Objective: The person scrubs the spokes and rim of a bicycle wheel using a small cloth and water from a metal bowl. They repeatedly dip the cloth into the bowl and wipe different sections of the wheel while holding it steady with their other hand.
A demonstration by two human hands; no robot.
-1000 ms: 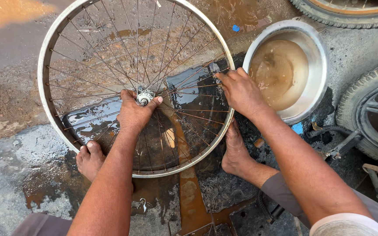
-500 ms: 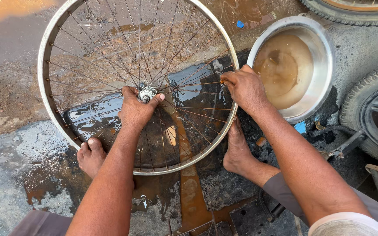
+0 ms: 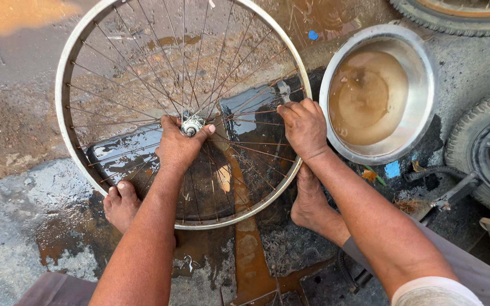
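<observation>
A bare spoked bicycle wheel rim [image 3: 69, 68] stands upright in front of me over wet ground. My left hand [image 3: 178, 146] grips the metal hub [image 3: 191, 126] at the wheel's centre. My right hand [image 3: 303, 129] is closed around a small grey spoke tool [image 3: 283, 89] among the spokes near the rim's right side. My two bare feet [image 3: 121, 201] [image 3: 311, 201] rest on the ground beneath the wheel's lower edge.
A round steel basin [image 3: 421, 113] of muddy water sits to the right. A tyred wheel [image 3: 486, 150] lies at the right edge, another tyre [image 3: 455, 14] at top right. A dark wet slab [image 3: 126, 156] lies behind the wheel; puddles surround it.
The view has shifted slightly, so the wheel sits a little higher in view. My right hand has turned a little at the spokes near the rim. My left hand stays on the hub.
</observation>
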